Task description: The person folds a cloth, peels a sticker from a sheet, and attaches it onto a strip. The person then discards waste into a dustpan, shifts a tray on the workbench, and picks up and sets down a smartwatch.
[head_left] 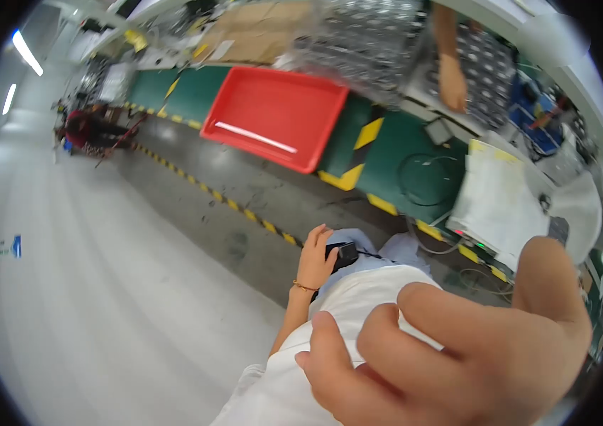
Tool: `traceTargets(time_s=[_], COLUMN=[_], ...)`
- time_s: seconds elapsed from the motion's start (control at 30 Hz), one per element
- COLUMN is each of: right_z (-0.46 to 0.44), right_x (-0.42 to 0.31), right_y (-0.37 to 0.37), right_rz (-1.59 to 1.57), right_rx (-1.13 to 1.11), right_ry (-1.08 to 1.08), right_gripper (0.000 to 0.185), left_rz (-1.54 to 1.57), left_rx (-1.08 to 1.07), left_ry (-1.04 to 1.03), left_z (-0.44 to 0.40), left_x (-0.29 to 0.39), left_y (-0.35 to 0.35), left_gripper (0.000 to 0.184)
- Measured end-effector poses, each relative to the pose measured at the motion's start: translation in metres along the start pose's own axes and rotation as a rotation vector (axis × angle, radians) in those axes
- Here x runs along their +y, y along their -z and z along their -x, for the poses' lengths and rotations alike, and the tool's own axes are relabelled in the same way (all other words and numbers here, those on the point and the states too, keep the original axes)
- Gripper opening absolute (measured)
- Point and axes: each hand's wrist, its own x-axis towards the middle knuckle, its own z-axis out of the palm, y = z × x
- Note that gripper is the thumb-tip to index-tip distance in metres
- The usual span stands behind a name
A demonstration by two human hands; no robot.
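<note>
1. Left hand (313,264) is lying just beside a black box-shaped device (347,253) against light-blue trousers (401,250); whether its fingers are gripping, I cannot tell.
2. Right hand (457,348) is hovering, fingers curled, thumb apart.
3. Red tray (280,106) is lying on the green tabletop (198,89).

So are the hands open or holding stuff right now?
Left hand: open, beside the black box.
Right hand: partly open, loosely curled, nothing visible in it.
</note>
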Motion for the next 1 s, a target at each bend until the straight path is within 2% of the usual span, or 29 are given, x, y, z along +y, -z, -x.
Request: traceTargets(time_s=[0.3,0.37,0.47,0.53,0.57,0.6,0.63,0.67,0.7,0.73,0.77,0.8,0.83,0.9,0.93,0.97,1.0], right_z=[-0.125,-0.147,-0.179,-0.198,-0.206,-0.215,-0.215,-0.224,-0.231,-0.225,-0.227,-0.224,-0.223,-0.225,-0.234,-0.234,-0.243], right_x=[-0.064,-0.076,-0.087,-0.081,-0.071,-0.053,-0.022,0.011,0.037,0.081,0.12,0.166,0.207,0.291,0.319,0.353,0.377], right_y=[-0.132,-0.159,-0.205,-0.243,-0.263,-0.286,-0.315,-0.327,-0.342,-0.375,-0.4,-0.423,-0.443,-0.482,-0.491,-0.504,-0.517], right_rz=[0.066,0.128,0.217,0.175,0.123,0.043,-0.217,-0.324,-0.304,-0.341,-0.282,-0.198,-0.201,-0.072,0.071,0.213,0.198], right_rx=[-0.363,-0.517,-0.833,-1.076,-1.165,-1.24,-1.184,-0.986,-0.932,-0.663,-0.505,-0.357,-0.317,-0.22,-0.241,-0.194,-0.347], right_ry=[0.419,0.567,0.873,1.028,1.04,0.976,0.63,0.5,0.189,0.092,-0.098,-0.163,-0.416,-0.668,-0.774,-0.68,-0.794], right_gripper=[0.02,0.019,0.017,0.015,0.015,0.014,0.014,0.018,0.019,0.027,0.033,0.033,0.033,0.03,0.03,0.03,0.028], left_rz=[-0.068,-0.056,-0.038,0.09,0.288,0.26,0.232,-0.027,0.036,0.099,0.116,0.102,0.084,0.096,0.102,0.037,-0.029], left_rx=[0.237,0.26,0.308,0.337,0.372,0.36,0.346,0.294,0.33,0.365,0.384,0.353,0.32,0.331,0.331,0.313,0.299], left_ry=[0.25,0.327,0.317,0.385,0.509,0.548,0.586,0.533,0.551,0.571,0.56,0.591,0.622,0.627,0.646,0.64,0.612], left_z=[0.045,0.051,0.065,0.076,0.083,0.083,0.083,0.078,0.077,0.078,0.074,0.07,0.065,0.047,0.041,0.035,0.028], left_x=[-0.147,-0.163,-0.196,-0.23,-0.254,-0.256,-0.257,-0.244,-0.252,-0.26,-0.266,-0.27,-0.275,-0.289,-0.296,-0.303,-0.314], left_y=[0.111,0.13,0.152,0.152,0.15,0.152,0.154,0.168,0.169,0.168,0.171,0.178,0.186,0.201,0.21,0.22,0.232], left_gripper=[0.034,0.033,0.034,0.034,0.034,0.035,0.035,0.035,0.035,0.035,0.035,0.034,0.034,0.034,0.034,0.034,0.034])
